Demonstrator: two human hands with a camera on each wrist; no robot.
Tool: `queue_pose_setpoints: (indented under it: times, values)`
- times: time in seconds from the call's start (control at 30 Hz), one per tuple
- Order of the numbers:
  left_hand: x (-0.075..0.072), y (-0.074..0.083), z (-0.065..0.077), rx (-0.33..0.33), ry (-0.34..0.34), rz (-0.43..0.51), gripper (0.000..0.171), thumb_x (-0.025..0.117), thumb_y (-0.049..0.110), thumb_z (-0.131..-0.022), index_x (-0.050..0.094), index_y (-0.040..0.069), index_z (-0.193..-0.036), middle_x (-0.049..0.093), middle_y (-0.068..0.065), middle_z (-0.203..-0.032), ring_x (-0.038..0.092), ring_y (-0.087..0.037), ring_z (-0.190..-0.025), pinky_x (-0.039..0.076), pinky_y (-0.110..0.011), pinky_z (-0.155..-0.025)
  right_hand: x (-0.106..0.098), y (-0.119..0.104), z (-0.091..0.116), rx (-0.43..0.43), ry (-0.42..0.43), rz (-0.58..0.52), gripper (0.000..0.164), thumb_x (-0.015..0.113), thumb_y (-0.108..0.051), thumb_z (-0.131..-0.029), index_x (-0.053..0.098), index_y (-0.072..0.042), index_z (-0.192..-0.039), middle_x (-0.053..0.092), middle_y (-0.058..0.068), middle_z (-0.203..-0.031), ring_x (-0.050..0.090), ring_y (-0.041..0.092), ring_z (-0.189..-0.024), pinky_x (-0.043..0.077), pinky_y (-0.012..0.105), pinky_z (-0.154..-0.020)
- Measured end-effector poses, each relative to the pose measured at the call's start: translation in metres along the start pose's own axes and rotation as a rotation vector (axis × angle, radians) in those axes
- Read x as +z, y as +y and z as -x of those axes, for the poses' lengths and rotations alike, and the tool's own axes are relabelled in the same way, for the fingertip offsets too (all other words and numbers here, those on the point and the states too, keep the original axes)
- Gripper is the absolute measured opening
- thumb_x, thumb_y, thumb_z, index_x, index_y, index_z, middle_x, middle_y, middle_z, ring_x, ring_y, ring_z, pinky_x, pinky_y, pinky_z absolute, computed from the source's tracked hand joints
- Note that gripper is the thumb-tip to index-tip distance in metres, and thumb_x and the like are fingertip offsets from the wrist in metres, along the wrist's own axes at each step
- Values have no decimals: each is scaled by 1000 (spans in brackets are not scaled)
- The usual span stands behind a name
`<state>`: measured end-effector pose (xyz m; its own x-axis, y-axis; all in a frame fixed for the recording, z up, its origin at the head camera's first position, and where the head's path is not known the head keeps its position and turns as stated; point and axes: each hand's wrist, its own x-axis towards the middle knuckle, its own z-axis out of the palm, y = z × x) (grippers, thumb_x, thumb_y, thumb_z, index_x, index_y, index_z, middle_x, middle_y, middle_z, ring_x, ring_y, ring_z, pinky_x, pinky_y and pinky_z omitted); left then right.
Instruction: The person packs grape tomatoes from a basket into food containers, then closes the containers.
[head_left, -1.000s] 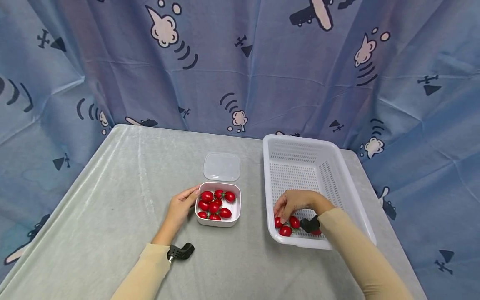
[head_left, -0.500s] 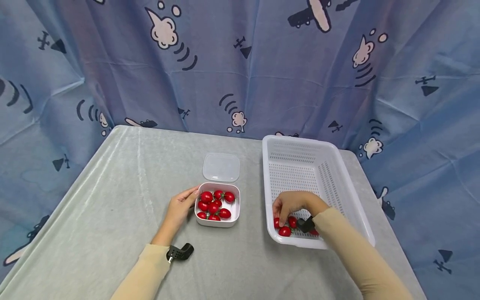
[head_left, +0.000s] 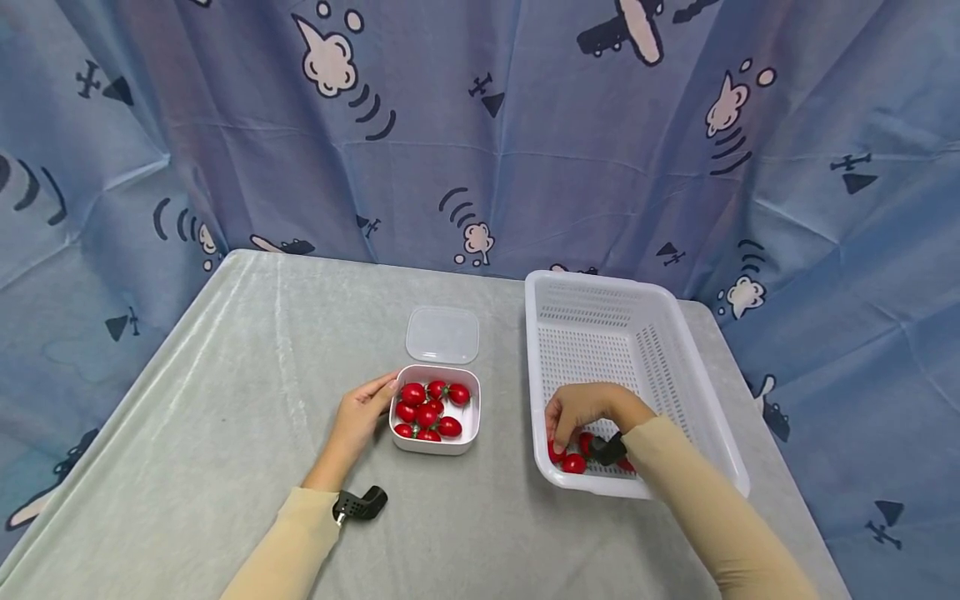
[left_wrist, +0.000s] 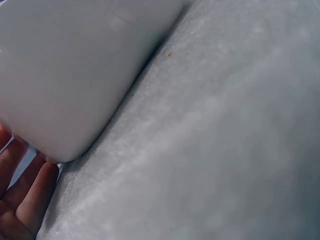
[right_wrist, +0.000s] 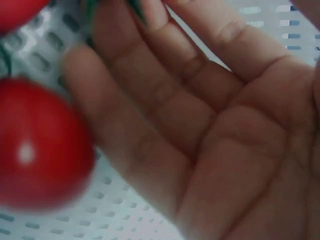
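My left hand (head_left: 363,417) rests against the left side of a small white box (head_left: 437,447), thumb at its rim. In the left wrist view, its fingers (left_wrist: 37,195) lie extended against the box's lower corner. Several red cherry tomatoes (head_left: 428,415) with green stems fill most of the box. Inside the white basket (head_left: 535,392), my right hand (head_left: 588,406) reaches down to the near left corner. Its thumb and fingers pinch a cherry tomato (head_left: 555,453), partly hidden by them. Another cherry tomato (right_wrist: 40,150) lies close beside the hand in the right wrist view.
A translucent lid (head_left: 442,335) lies flat just behind the box. A few more cherry tomatoes (head_left: 573,463) are on the basket floor, partly behind the right wrist camera (head_left: 607,450). Grey cloth covers the table (head_left: 225,417). A blue patterned curtain (head_left: 420,125) hangs behind it.
My right hand has shifted slightly within the basket corner, and the tomatoes under its fingers have moved a little. The left hand and the box have stayed in place.
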<state>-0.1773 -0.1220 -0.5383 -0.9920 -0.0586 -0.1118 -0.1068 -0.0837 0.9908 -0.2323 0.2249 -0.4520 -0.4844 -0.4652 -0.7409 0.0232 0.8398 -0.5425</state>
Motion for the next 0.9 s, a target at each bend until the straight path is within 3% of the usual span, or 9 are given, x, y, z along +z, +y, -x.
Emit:
queue_pose_setpoints:
  times: [0.2, 0.57, 0.9]
  values:
    - [0, 1, 0, -5, 8, 6, 35, 60, 11, -99, 62, -5, -129, 61, -24, -133, 65, 8, -94, 56, -14, -85, 0, 0, 1, 52, -54, -97, 10, 78, -1, -77, 69, -3, -82, 69, 0, -72, 64, 10, -62, 60, 23, -64]
    - [1, 1, 0, 7, 9, 7, 35, 60, 11, -99, 62, -6, -129, 61, -25, -132, 65, 7, -93, 56, -15, -84, -4, 7, -2, 51, -155, -180, 12, 73, 0, -82, 74, 4, -93, 72, -1, -76, 64, 8, -68, 59, 21, -70]
    - [0, 1, 1, 14, -1, -10, 36, 59, 13, -100, 61, -6, -131, 61, -24, -134, 65, 8, -93, 56, -14, -84, -3, 13, -3, 87, -214, -251, 13, 70, 2, -84, 75, 1, -96, 73, 1, -81, 68, 9, -70, 61, 21, -70]
